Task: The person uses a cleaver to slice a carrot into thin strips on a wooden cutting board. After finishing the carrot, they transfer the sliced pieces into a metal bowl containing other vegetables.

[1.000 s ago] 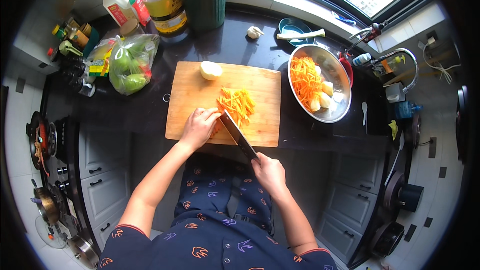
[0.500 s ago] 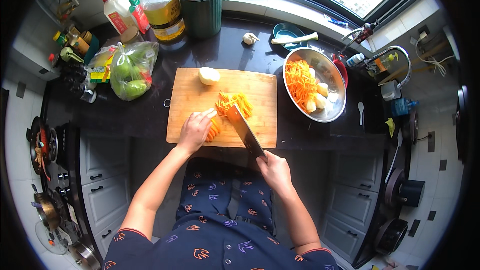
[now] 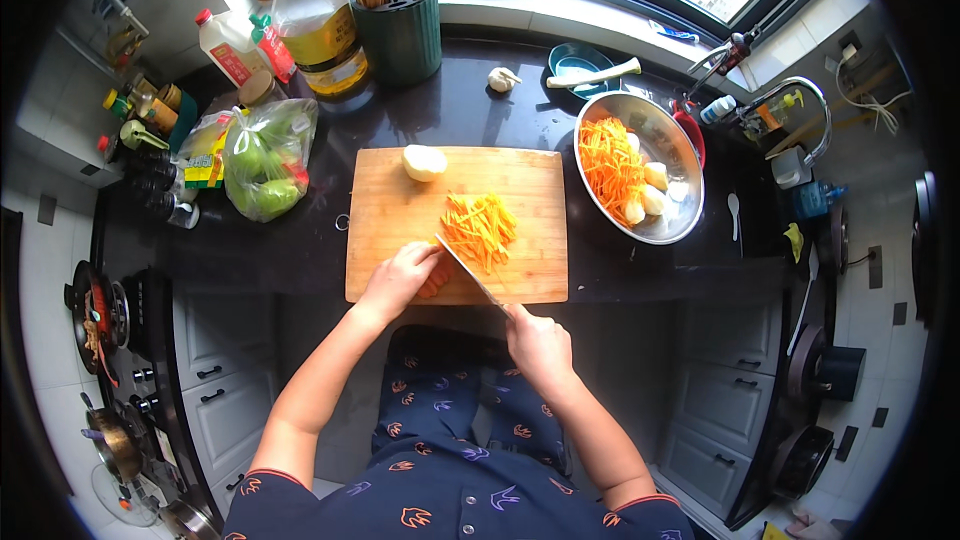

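Nearest the body, the right hand (image 3: 540, 343) is wrapped shut around the handle of a knife (image 3: 470, 275), whose blade slants up and left onto the wooden cutting board (image 3: 400, 210). The left hand (image 3: 400, 278) rests at the board's near edge, fingers curled down together on a piece of carrot (image 3: 436, 283); most of that piece is hidden under the fingers. Just beyond the blade lies a pile of carrot strips (image 3: 480, 227), and at the board's far edge sits a pale round vegetable (image 3: 424, 162), too small to name.

The board lies on a dark polished counter (image 3: 300, 250), with grey drawer fronts below. To the right, touching the board's corner, a steel bowl (image 3: 680, 155) holds more orange strips and several pale peeled pieces. To the left stands a plastic bag of green vegetables (image 3: 262, 160). Farther back are a garlic bulb (image 3: 501, 79), a dark green holder of chopsticks (image 3: 402, 30), a large oil bottle (image 3: 318, 25) and a faucet (image 3: 790, 105) at the right. A stove (image 3: 95, 310) curves along the left rim, bent and partly cut off by the lens. A window runs along the top.
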`<action>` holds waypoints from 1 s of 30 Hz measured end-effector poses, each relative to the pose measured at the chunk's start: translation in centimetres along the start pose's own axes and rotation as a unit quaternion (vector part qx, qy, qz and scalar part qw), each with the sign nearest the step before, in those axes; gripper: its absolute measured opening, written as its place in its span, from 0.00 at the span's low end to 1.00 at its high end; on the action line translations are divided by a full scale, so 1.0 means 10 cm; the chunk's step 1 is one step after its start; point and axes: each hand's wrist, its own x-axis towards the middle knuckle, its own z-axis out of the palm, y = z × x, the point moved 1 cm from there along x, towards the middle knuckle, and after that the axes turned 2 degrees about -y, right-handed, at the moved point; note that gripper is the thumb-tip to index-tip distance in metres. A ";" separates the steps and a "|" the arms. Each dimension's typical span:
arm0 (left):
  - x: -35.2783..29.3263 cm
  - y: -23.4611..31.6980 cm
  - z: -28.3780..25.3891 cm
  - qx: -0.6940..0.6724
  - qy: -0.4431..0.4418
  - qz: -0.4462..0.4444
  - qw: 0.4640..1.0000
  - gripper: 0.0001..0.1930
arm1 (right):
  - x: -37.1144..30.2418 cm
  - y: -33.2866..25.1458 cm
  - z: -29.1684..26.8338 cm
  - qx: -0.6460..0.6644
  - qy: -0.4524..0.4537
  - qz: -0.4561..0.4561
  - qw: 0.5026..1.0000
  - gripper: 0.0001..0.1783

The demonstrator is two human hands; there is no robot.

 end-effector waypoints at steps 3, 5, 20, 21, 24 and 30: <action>0.04 -0.04 0.00 -0.073 -0.017 -0.015 0.997 0.11 | -0.01 0.01 -0.04 0.004 0.012 -0.012 1.000 0.07; 0.06 -0.10 0.01 -0.104 -0.021 -0.007 0.994 0.11 | -0.01 -0.03 -0.11 0.006 0.020 -0.016 1.000 0.08; 0.25 0.11 -0.20 -0.340 -0.150 -0.259 0.892 0.10 | -0.04 -0.21 -0.12 0.004 -0.038 -0.019 0.999 0.16; 0.20 0.11 -0.16 -0.286 -0.128 -0.202 0.928 0.09 | -0.04 -0.24 -0.15 -0.001 -0.050 -0.013 0.999 0.16; 0.18 0.07 -0.12 -0.048 -0.050 -0.018 0.997 0.11 | -0.04 -0.27 -0.11 -0.018 -0.061 -0.018 0.998 0.18; 0.13 0.01 -0.04 0.037 -0.047 0.009 0.998 0.13 | 0.02 -0.34 -0.13 -0.028 -0.082 -0.031 0.996 0.18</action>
